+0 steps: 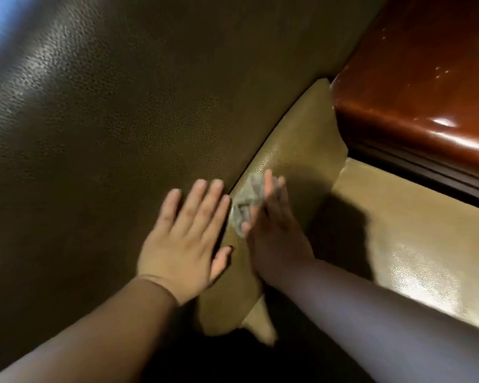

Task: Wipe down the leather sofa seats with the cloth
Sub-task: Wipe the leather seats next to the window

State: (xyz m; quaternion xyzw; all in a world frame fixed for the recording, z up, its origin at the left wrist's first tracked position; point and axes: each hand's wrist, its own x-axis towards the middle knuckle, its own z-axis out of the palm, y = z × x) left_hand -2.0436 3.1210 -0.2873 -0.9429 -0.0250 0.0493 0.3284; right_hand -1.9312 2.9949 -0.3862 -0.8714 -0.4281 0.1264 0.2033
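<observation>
**A:** Looking at your head view, your left hand (187, 239) is flat on the big dark olive sofa cushion (116, 111), fingers straight and spread a little, palm down, gripping nothing. It sits right at the cushion's edge, with the thumb poking over toward the lighter leather below.

**B:** And the cloth?

**A:** The cloth (246, 201) is a small crumpled greyish wad tucked into the crease where that dark cushion meets the lighter tan seat panel (296, 139). Your right hand (274, 225) is on it, fingers laid over the wad and pressing it against the leather, with the thumb side against the cloth's lower end. That hand is motion-blurred, so you can't really make out how tightly the fingers curl, but it looks like you're holding the cloth rather than just touching it.

**B:** How close are your two hands?

**A:** Just beside each other. Your left fingertips are almost touching the cloth, with only the cushion's edge between them.

**B:** Anything else in shot?

**A:** A glossy reddish-brown armrest (421, 92) fills the upper right, with a bright highlight on its curve. Below it runs a dark groove, then a lighter tan strip of sofa leather (415, 244) catching the light. Your right forearm throws a shadow across that strip.
</observation>
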